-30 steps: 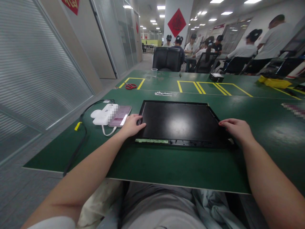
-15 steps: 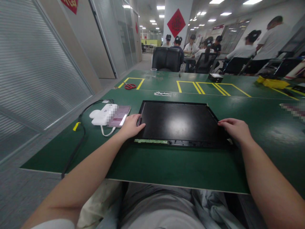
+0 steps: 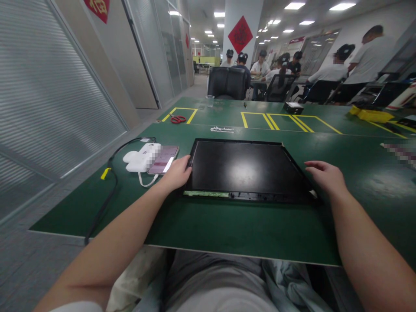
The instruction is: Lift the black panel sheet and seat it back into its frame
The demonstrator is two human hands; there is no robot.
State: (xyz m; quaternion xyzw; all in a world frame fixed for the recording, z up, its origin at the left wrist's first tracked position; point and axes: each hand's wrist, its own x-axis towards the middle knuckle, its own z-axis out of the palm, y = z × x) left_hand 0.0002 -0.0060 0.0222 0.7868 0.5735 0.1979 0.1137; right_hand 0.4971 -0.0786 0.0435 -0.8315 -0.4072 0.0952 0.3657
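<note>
A black flat display panel (image 3: 242, 167) lies on the green table (image 3: 227, 229) in front of me, its dark screen facing up and reflecting a bright spot. Along its near edge runs a green circuit strip (image 3: 206, 194). My left hand (image 3: 177, 172) is at the panel's left edge, thumb and fingers apart; whether the fingertips still touch it is hard to tell. Just off the right edge, my right hand (image 3: 326, 177) hovers with loosely bent fingers and nothing in them.
Left of the panel are a phone (image 3: 163, 159), a white device (image 3: 143, 158) with a white cable, and a black cable (image 3: 113, 186). Farther off lie red scissors (image 3: 178, 119), small white pieces (image 3: 222, 129), a clear cup (image 3: 209, 101) and a black box (image 3: 293, 107). People sit beyond.
My right hand has let go of the panel's right edge and moved slightly right. My left thumb has drawn back from the screen to the left edge. The panel stays in place.
</note>
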